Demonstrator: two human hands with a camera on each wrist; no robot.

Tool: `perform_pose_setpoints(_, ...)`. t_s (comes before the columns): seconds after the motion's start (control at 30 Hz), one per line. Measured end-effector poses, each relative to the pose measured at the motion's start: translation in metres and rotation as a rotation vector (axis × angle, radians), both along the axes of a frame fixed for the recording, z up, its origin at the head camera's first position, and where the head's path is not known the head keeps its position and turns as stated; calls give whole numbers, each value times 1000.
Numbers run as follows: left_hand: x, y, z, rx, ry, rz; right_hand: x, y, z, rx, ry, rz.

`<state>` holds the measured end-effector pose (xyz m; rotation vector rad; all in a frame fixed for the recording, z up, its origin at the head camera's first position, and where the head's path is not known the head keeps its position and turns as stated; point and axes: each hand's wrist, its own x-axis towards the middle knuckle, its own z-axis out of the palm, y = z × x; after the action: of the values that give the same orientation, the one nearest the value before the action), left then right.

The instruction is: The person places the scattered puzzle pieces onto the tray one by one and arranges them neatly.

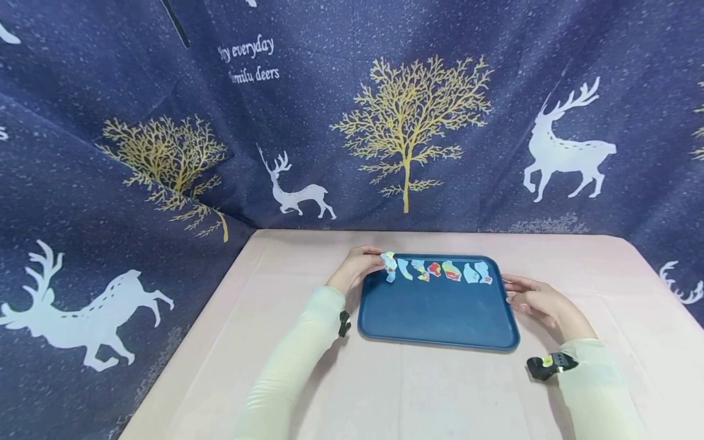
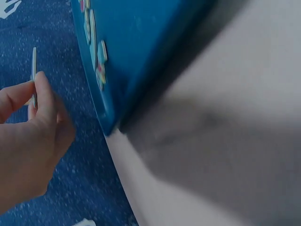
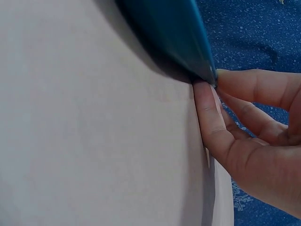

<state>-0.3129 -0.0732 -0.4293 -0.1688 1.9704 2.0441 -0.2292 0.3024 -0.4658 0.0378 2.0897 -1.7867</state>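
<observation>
My left hand (image 1: 360, 266) pinches a thin, irregular puzzle piece (image 2: 34, 63), printed pale blue with yellow and red, between thumb and fingertips. It holds the piece over the far left corner of a dark blue rectangular tray (image 1: 434, 315). Along the tray's far side lies a row of several similar flat pieces, among them a curved pale blue one (image 1: 404, 269) and a yellow-and-red one (image 1: 452, 271). At the tray's right rim, my right hand (image 1: 541, 302) grips the edge between thumb and fingers, as the right wrist view shows.
A pale pink cloth covers the table (image 1: 440, 391) under the tray. Behind and to the left hangs a navy curtain (image 1: 308, 122) printed with white deer and golden trees. Dark wrist cameras (image 1: 552, 365) are strapped to both sleeves.
</observation>
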Motion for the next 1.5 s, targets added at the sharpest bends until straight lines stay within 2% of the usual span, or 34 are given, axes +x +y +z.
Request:
perform_pose_setpoints(0.43, 5, 50, -1, 31, -66, -10, 2, -2, 3, 4, -11, -10)
perform_pose_setpoints(0.7, 6, 81, -5, 68, -83, -8, 3, -3, 5, -10, 13, 2)
perform_pose_setpoints(0.97, 11, 107, -10, 99, -78, -29, 3, -2, 3, 31, 24, 1)
perform_pose_setpoints(1.3, 23, 142, -15, 79, -71, -59, 3, -1, 0, -12, 15, -27)
perform_pose_setpoints(1.5, 27, 162, -16, 31, -76, -56, 2, -1, 0, -7, 18, -23)
